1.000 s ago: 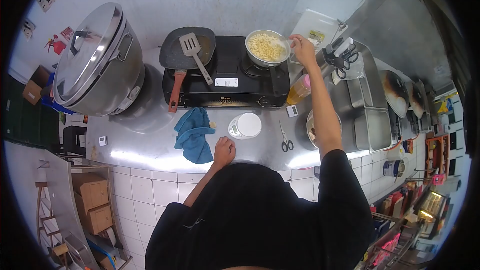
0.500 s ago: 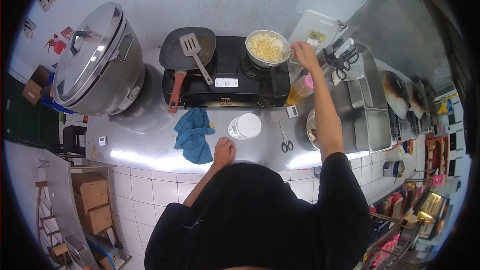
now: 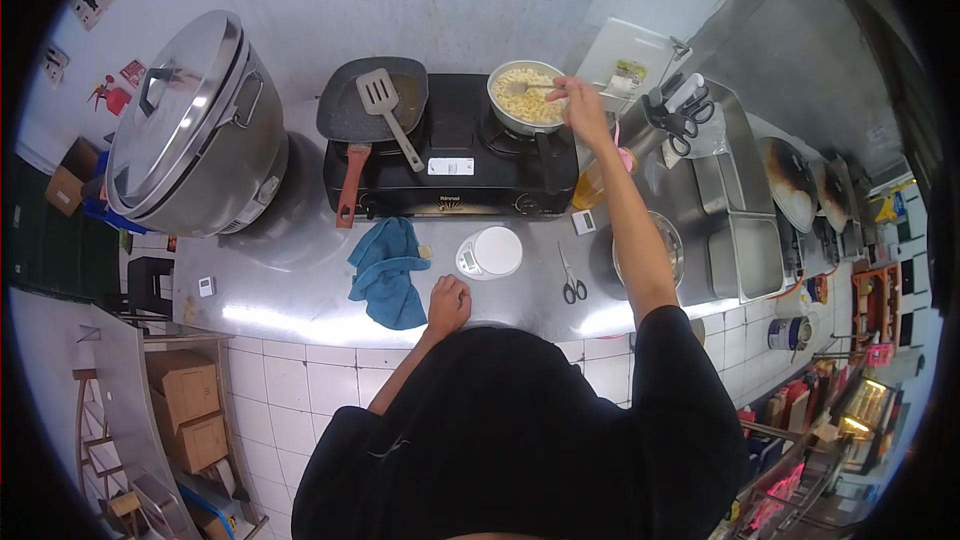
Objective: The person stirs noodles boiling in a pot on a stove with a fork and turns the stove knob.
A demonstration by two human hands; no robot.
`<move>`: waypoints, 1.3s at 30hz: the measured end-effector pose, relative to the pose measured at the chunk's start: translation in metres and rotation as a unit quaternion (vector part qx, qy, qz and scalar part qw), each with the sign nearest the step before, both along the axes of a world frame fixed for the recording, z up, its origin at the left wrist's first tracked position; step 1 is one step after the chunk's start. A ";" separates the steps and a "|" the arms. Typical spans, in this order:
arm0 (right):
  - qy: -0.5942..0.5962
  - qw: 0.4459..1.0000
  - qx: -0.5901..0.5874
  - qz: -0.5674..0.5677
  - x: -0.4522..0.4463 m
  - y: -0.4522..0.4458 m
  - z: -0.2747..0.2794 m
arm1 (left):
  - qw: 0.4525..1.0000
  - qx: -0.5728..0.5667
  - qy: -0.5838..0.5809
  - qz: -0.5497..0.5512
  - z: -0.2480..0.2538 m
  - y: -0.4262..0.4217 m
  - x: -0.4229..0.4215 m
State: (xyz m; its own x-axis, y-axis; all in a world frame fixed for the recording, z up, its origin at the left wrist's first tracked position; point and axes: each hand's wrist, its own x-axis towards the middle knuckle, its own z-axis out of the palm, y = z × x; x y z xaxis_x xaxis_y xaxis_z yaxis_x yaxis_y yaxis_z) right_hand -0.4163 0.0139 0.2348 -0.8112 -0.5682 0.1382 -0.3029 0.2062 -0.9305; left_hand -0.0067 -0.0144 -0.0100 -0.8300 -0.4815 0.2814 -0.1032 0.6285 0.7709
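My right hand [image 3: 582,108] grips the handle of a metal fork [image 3: 522,87] over the pot's right rim. The fork's head lies among small pale-yellow pieces [image 3: 520,108] in the light-coloured pot [image 3: 523,127], which stands on the right burner of a black gas stove [image 3: 453,130]. My left hand [image 3: 449,302] rests at the counter's front edge with its fingers curled and nothing seen in them. Close by it are a white kitchen scale [image 3: 495,252] and a crumpled blue cloth [image 3: 388,275].
On the left burner, a grey spatula [image 3: 380,95] lies across a square pan [image 3: 345,110]. A large rice cooker [image 3: 200,140] stands at left. Scissors [image 3: 570,280], a pink-capped bottle [image 3: 592,185], a metal bowl [image 3: 672,240] and steel trays [image 3: 745,260] are around my right arm.
My right hand has moved a little left over the pot, and the fork's head now shows nearer the pot's middle. My left hand stays in place.
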 end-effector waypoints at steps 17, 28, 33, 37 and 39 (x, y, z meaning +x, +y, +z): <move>0.268 0.953 0.115 -0.079 -0.012 0.029 0.006 | 1.000 -0.005 0.009 -0.003 0.000 -0.001 0.000; -0.020 0.993 0.033 -0.115 -0.012 0.024 -0.038 | 1.000 -0.004 0.009 -0.003 0.004 0.000 0.000; -0.233 0.955 -0.162 -0.087 -0.016 0.013 -0.038 | 1.000 0.001 -0.001 -0.008 0.004 -0.001 0.001; -0.206 0.961 -0.167 -0.080 -0.006 0.005 -0.030 | 1.000 -0.002 0.005 -0.005 0.002 0.000 0.000; -0.172 0.968 -0.163 -0.081 -0.002 0.001 -0.031 | 1.000 -0.005 0.005 -0.003 0.001 0.000 0.001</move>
